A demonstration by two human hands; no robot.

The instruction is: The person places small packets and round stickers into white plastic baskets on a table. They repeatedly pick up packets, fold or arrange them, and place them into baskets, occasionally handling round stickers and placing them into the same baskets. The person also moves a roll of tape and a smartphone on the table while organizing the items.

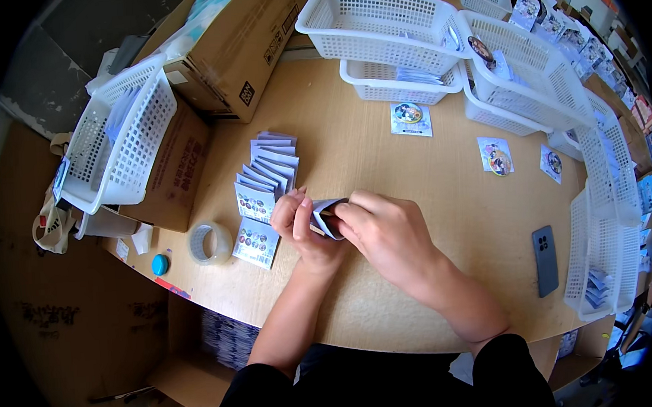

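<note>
My left hand [305, 230] grips a small printed packet [322, 217] whose mouth gapes toward the right. At that opening, the fingertips of my right hand [386, 233] reach into the packet; whether they pinch something inside is hidden. Just left of my left hand, a fanned row of similar packets [268, 168] lies on the wooden table, their backs printed with small round pictures. The nearest packet of the row [255, 243] lies flat. A roll of clear packing tape [210, 243] rests beside it.
White plastic baskets [383, 40] line the back and right side, some holding packets. Picture cards with round badges [410, 120] lie before them. A phone [545, 261] sits at right. Cardboard boxes [238, 58], another basket [115, 138] and a blue cap [160, 264] are at left.
</note>
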